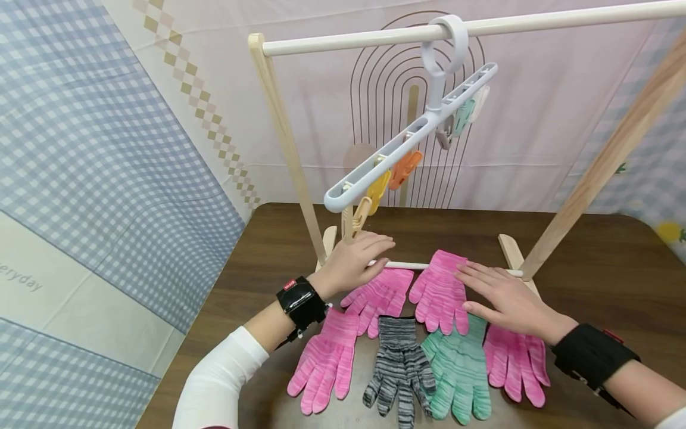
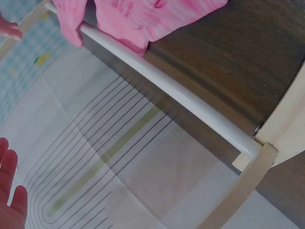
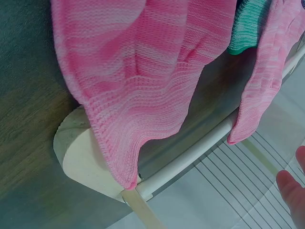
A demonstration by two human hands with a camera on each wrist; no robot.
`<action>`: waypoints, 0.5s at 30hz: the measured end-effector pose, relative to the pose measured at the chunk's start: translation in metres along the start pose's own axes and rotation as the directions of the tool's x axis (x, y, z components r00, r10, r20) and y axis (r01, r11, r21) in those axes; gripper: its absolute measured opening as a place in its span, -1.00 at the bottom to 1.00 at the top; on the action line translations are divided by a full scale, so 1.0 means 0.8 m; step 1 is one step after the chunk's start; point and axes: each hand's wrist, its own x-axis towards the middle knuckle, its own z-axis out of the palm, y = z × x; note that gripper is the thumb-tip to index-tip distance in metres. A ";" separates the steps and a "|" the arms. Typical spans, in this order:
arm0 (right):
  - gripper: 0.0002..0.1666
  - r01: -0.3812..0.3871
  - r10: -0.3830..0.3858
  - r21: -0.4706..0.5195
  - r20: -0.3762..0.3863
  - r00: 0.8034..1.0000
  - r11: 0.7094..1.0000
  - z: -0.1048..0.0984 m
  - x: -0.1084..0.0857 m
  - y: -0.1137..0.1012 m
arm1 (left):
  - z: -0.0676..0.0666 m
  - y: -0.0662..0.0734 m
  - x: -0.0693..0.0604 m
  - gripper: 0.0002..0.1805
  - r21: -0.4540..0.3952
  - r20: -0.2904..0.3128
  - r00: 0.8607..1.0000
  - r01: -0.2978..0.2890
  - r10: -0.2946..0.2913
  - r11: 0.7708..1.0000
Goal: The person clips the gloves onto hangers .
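Observation:
Several gloves lie on the table in the head view: a pink glove (image 1: 327, 363) at left, one pink glove (image 1: 383, 295) under the left hand's side, a pink glove (image 1: 442, 292) at centre, a grey-black glove (image 1: 399, 363), a green glove (image 1: 458, 369) and a pink glove (image 1: 517, 363) at right. My left hand (image 1: 354, 262), fingers extended, is by the lower white bar and holds nothing. Over the gloves at right is my right hand (image 1: 509, 298), fingers straight, near the centre pink glove's cuff; contact cannot be told. Fingers (image 2: 9, 176) show in the left wrist view.
A wooden rack with a white top bar (image 1: 354, 40) carries a pale blue hanger (image 1: 396, 149) with yellow, orange, beige, green, grey and white clips. A lower bar (image 3: 190, 155) joins the rack's feet on the brown table (image 1: 278, 238). Patterned cloths hang behind and at left.

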 end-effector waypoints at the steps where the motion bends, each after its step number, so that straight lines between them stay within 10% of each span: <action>1: -0.31 0.002 -0.002 -0.001 -0.002 1.000 1.000 0.000 0.000 0.000 | -0.001 -0.001 0.000 -0.66 0.004 -0.020 1.000 -0.002 0.002 1.000; 15: -0.35 0.021 -0.021 0.010 -0.021 1.000 1.000 0.005 -0.002 0.000 | -0.023 -0.004 0.005 -0.70 0.016 -0.188 0.979 0.082 -0.078 0.996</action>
